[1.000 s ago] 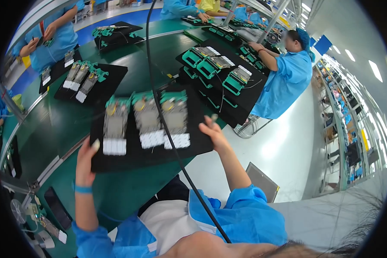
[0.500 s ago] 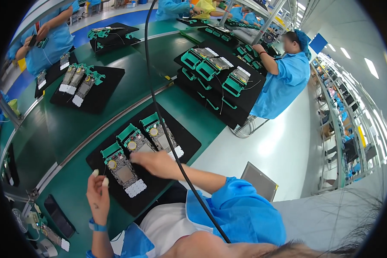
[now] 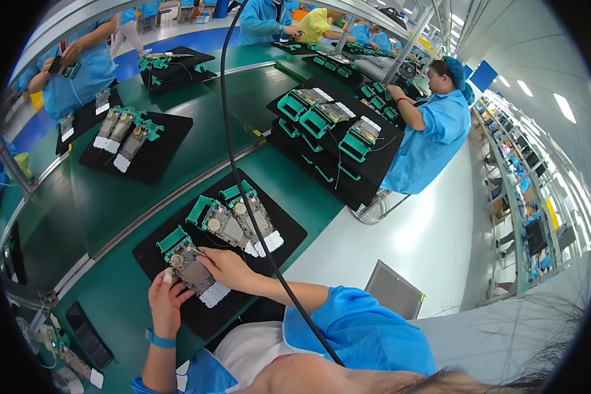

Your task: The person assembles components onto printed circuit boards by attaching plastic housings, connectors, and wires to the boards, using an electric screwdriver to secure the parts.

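Observation:
A grey circuit board (image 3: pixel 194 273) with a green plastic frame at its far end and white pads at its near end lies on a black mat (image 3: pixel 150 251). My left hand (image 3: pixel 167 301), with pale finger cots on some fingertips, grips the board's left edge near a round yellow part. From the other side my right hand (image 3: pixel 230 268) pinches the board's right edge, its fingertips partly hidden. Just right of it are two similar boards, the middle board (image 3: pixel 224 226) slanted against the right-hand board (image 3: pixel 261 223).
A black cable (image 3: pixel 228 125) hangs across the view. Beyond the metal rail lie more mats with boards (image 3: pixel 134 146) and stacked trays (image 3: pixel 391 154). A dark phone (image 3: pixel 89 333) lies at lower left. A co-worker (image 3: pixel 433 125) sits at the right; others work farther back.
My left hand has moved up and right onto the left board. My right hand has come from the middle board to the left board's right edge. The middle board now slants toward the right-hand one.

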`<state>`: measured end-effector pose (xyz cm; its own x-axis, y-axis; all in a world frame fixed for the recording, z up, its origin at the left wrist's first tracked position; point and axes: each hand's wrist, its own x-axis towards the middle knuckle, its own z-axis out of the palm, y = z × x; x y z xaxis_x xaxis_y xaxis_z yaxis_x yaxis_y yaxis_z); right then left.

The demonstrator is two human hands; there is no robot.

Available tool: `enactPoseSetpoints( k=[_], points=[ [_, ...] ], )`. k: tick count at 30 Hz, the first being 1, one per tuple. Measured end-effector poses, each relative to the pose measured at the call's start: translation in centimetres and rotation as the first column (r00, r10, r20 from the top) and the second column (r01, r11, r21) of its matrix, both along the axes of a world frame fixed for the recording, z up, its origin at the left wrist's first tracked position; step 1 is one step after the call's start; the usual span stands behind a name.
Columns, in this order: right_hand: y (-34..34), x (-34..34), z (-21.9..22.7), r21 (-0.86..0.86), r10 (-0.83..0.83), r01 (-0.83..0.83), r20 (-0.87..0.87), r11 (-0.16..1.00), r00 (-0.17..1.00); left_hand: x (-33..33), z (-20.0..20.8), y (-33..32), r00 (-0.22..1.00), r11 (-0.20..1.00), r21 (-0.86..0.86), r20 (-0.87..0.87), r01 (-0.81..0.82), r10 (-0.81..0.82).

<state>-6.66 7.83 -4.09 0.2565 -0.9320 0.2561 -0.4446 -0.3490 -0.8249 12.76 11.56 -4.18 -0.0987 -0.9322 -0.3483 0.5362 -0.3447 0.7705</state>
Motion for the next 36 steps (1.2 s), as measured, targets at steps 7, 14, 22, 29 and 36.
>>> enactPoseSetpoints(
  k=[7, 14, 22, 29, 36],
  points=[
    [-0.5, 0.1, 0.1, 0.615, -0.102, -0.401, 0.620, 0.679, 0.778, -0.6, 0.5, 1.4, 0.702, 0.862, -0.479, 0.671, 0.166, 0.238],
    [0.2, 0.6, -2.3, 0.576, -0.220, -0.444, 0.747, 0.686, 0.628, -2.1, 2.7, 1.3, 0.345, 0.640, -0.645, 0.764, 0.418, 0.545],
    [0.8, 0.2, -0.7, 0.589, -0.162, -0.480, 0.725, 0.650, 0.670, -0.5, 1.1, 0.8, 0.129, 0.514, -0.569, 0.741, 0.642, 0.659],
    [0.9, -0.1, -0.5, 0.622, -0.167, -0.465, 0.693, 0.631, 0.701, -0.5, 0.8, 0.5, 0.289, 0.466, -0.682, 0.692, 0.564, 0.662],
    [0.8, -0.3, 0.0, 0.660, -0.193, -0.499, 0.691, 0.561, 0.697, -0.5, 0.8, 0.5, 0.132, 0.444, -0.536, 0.731, 0.717, 0.669]
  ],
)
